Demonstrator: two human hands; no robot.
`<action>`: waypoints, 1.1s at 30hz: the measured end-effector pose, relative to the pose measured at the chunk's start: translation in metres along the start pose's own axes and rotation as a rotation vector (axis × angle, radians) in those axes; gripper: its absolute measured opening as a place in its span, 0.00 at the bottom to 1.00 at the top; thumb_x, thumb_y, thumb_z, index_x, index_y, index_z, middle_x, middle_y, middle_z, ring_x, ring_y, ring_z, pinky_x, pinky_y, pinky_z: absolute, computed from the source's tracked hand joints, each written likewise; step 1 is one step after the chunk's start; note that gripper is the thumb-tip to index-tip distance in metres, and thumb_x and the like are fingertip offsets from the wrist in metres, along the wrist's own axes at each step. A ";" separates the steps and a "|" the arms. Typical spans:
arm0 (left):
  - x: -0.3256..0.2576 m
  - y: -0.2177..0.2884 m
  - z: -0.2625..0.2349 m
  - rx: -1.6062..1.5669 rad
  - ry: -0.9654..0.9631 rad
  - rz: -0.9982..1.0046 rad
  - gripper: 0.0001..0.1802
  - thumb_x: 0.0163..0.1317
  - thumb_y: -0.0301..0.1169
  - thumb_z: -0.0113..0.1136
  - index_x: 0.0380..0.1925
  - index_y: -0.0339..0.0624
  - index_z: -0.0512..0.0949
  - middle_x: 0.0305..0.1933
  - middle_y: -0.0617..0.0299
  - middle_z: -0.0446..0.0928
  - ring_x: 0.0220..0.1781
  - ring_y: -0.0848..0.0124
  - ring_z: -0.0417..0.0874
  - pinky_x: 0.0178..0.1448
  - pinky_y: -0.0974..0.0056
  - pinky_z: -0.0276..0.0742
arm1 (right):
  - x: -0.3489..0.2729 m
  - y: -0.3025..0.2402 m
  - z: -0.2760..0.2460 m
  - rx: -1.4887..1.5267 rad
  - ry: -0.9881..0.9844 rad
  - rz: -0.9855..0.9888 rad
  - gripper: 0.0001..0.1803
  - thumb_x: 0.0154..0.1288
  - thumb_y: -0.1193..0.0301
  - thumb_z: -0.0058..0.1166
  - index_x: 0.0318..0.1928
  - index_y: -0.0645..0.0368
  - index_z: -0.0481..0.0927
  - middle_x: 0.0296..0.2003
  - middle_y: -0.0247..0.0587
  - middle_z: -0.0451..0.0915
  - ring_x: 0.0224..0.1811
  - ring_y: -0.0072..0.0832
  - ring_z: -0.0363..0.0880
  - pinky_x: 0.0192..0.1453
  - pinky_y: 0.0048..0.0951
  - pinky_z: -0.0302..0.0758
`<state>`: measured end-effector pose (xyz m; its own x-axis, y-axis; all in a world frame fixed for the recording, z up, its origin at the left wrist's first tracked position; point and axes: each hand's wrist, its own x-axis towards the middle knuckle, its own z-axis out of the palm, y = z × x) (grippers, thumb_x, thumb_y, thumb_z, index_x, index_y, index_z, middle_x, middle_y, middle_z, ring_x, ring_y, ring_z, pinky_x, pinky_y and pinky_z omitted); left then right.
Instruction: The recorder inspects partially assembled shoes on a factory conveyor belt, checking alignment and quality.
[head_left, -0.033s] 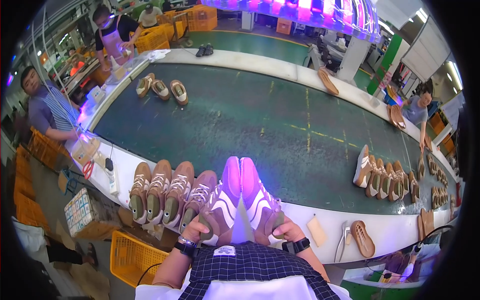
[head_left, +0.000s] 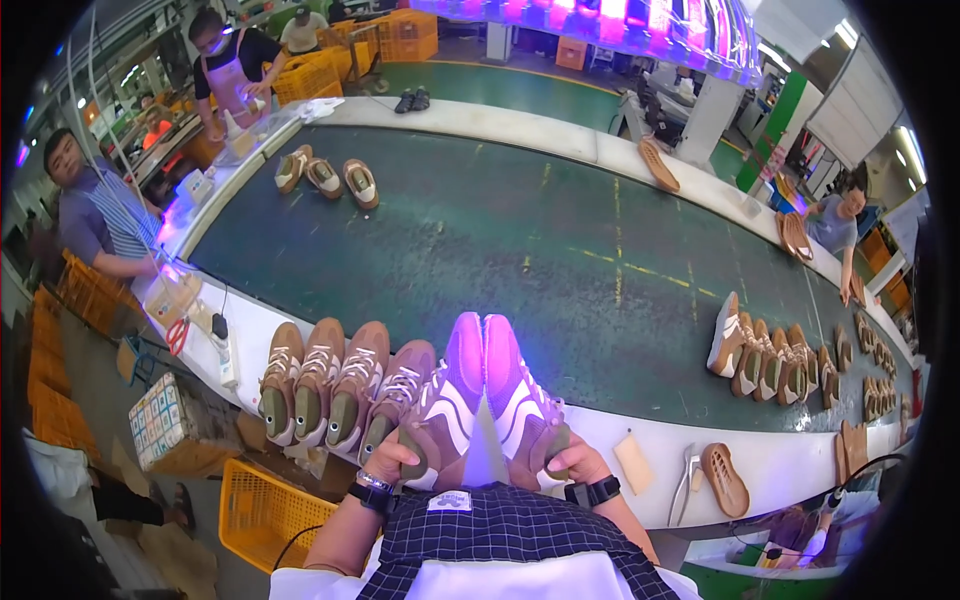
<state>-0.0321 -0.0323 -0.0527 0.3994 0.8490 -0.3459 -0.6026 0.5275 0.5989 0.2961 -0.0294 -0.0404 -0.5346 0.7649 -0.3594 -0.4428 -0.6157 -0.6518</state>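
At the belt's near edge I hold a pair of brown sneakers with white curved stripes, toes pointing away and lit purple. My left hand (head_left: 392, 459) is closed round the heel of the left sneaker (head_left: 446, 405). Closed on the heel of the right sneaker (head_left: 522, 410) is my right hand (head_left: 580, 461). The two toes lie side by side, nearly touching, while the heels spread apart. Just left of my left hand, several laced brown sneakers (head_left: 357, 375) stand in a row on the white ledge. The fingers beneath the heels are hidden.
The green conveyor belt (head_left: 480, 250) carries sneakers at far left and right. On the white ledge to my right lie pincers (head_left: 684, 485), a brown sole (head_left: 724, 480) and a beige pad (head_left: 632, 462). A yellow crate (head_left: 275, 515) stands lower left. Co-workers are around the belt.
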 end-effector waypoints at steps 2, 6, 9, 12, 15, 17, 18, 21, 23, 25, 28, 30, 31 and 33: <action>0.000 0.007 0.011 0.099 -0.018 0.043 0.38 0.31 0.24 0.58 0.53 0.33 0.69 0.42 0.58 0.77 0.41 0.65 0.80 0.47 0.65 0.75 | -0.002 -0.003 -0.002 0.039 -0.056 -0.007 0.53 0.34 0.78 0.59 0.69 0.59 0.54 0.57 0.40 0.69 0.60 0.34 0.67 0.65 0.31 0.62; -0.008 0.024 0.052 0.414 0.047 0.425 0.51 0.31 0.27 0.62 0.64 0.38 0.58 0.57 0.56 0.68 0.60 0.65 0.69 0.63 0.63 0.65 | -0.007 -0.018 0.009 0.020 -0.066 -0.163 0.57 0.37 0.71 0.63 0.71 0.56 0.48 0.61 0.41 0.65 0.63 0.35 0.65 0.67 0.33 0.60; -0.003 0.034 0.080 0.353 -0.093 0.579 0.58 0.37 0.39 0.73 0.68 0.42 0.51 0.63 0.55 0.62 0.65 0.62 0.65 0.68 0.60 0.60 | -0.002 -0.035 0.056 -0.003 0.089 -0.554 0.54 0.43 0.41 0.65 0.64 0.61 0.61 0.54 0.43 0.73 0.55 0.33 0.73 0.63 0.34 0.68; 0.008 0.036 0.122 0.125 -0.130 0.666 0.59 0.42 0.53 0.73 0.68 0.41 0.49 0.65 0.54 0.61 0.63 0.64 0.68 0.65 0.61 0.65 | 0.003 -0.032 0.059 -0.002 0.106 -0.537 0.58 0.49 0.37 0.58 0.71 0.56 0.47 0.64 0.43 0.61 0.65 0.32 0.62 0.68 0.32 0.60; 0.021 0.023 0.095 0.078 -0.199 0.390 0.41 0.53 0.46 0.67 0.61 0.35 0.63 0.57 0.57 0.72 0.59 0.66 0.73 0.63 0.61 0.67 | 0.003 -0.038 0.067 -0.038 0.177 -0.529 0.56 0.52 0.38 0.56 0.71 0.56 0.47 0.65 0.45 0.60 0.66 0.33 0.60 0.68 0.33 0.59; 0.026 0.015 0.085 0.074 -0.231 0.337 0.39 0.54 0.44 0.67 0.60 0.35 0.64 0.57 0.58 0.72 0.59 0.66 0.72 0.63 0.60 0.67 | 0.004 -0.042 0.065 -0.081 0.230 -0.510 0.56 0.52 0.39 0.56 0.71 0.56 0.46 0.64 0.45 0.60 0.66 0.33 0.60 0.68 0.34 0.59; 0.028 0.011 0.081 0.069 -0.265 0.289 0.37 0.55 0.41 0.67 0.60 0.36 0.64 0.57 0.58 0.72 0.60 0.66 0.72 0.64 0.60 0.66 | 0.006 -0.044 0.063 -0.089 0.173 -0.497 0.56 0.51 0.40 0.57 0.71 0.57 0.48 0.64 0.45 0.61 0.66 0.33 0.61 0.67 0.34 0.61; 0.033 0.011 0.081 0.060 -0.260 0.237 0.36 0.55 0.38 0.67 0.61 0.38 0.63 0.58 0.59 0.71 0.61 0.66 0.71 0.65 0.59 0.65 | 0.007 -0.045 0.059 -0.043 0.097 -0.473 0.53 0.49 0.46 0.61 0.68 0.60 0.53 0.61 0.44 0.66 0.62 0.33 0.67 0.66 0.34 0.65; 0.037 0.013 0.078 0.061 -0.242 0.187 0.38 0.56 0.37 0.66 0.63 0.39 0.60 0.59 0.59 0.71 0.61 0.67 0.71 0.66 0.58 0.65 | 0.008 -0.043 0.055 -0.050 0.078 -0.456 0.54 0.48 0.47 0.62 0.69 0.59 0.51 0.62 0.44 0.64 0.63 0.34 0.66 0.66 0.35 0.64; 0.043 0.014 0.076 0.033 -0.256 0.181 0.38 0.56 0.38 0.66 0.63 0.39 0.60 0.58 0.57 0.71 0.60 0.66 0.73 0.64 0.58 0.67 | 0.007 -0.048 0.053 0.009 0.061 -0.396 0.58 0.43 0.54 0.68 0.70 0.58 0.47 0.65 0.44 0.59 0.64 0.36 0.64 0.67 0.38 0.64; 0.032 0.017 0.079 0.027 -0.265 0.139 0.38 0.56 0.40 0.65 0.63 0.39 0.59 0.58 0.57 0.71 0.59 0.66 0.74 0.62 0.59 0.70 | -0.013 -0.065 0.053 0.014 -0.261 -0.342 0.60 0.42 0.57 0.68 0.71 0.57 0.43 0.67 0.44 0.55 0.68 0.38 0.59 0.70 0.41 0.59; 0.039 0.006 0.030 -0.064 -0.472 -0.042 0.41 0.56 0.44 0.64 0.65 0.39 0.58 0.59 0.58 0.70 0.59 0.67 0.74 0.60 0.61 0.73 | -0.026 -0.059 0.048 0.005 -0.229 -0.174 0.61 0.38 0.64 0.68 0.71 0.58 0.44 0.67 0.45 0.58 0.69 0.41 0.58 0.71 0.43 0.56; 0.030 0.002 0.057 0.037 -0.181 0.045 0.42 0.56 0.43 0.64 0.66 0.39 0.56 0.60 0.57 0.69 0.59 0.66 0.74 0.61 0.60 0.73 | -0.020 -0.043 0.027 0.011 -0.213 -0.163 0.56 0.40 0.67 0.66 0.70 0.60 0.49 0.65 0.45 0.62 0.68 0.41 0.60 0.71 0.43 0.56; 0.024 0.002 0.065 0.070 -0.241 0.084 0.37 0.58 0.40 0.59 0.65 0.37 0.58 0.59 0.55 0.71 0.58 0.66 0.75 0.58 0.61 0.75 | -0.025 -0.038 0.033 0.087 -0.086 -0.077 0.49 0.40 0.75 0.63 0.67 0.64 0.56 0.60 0.48 0.67 0.62 0.40 0.68 0.66 0.41 0.65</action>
<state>0.0214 -0.0127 -0.0129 0.5082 0.8535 -0.1154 -0.5948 0.4447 0.6697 0.3028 -0.0315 0.0155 -0.5547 0.7939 -0.2491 -0.5437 -0.5724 -0.6138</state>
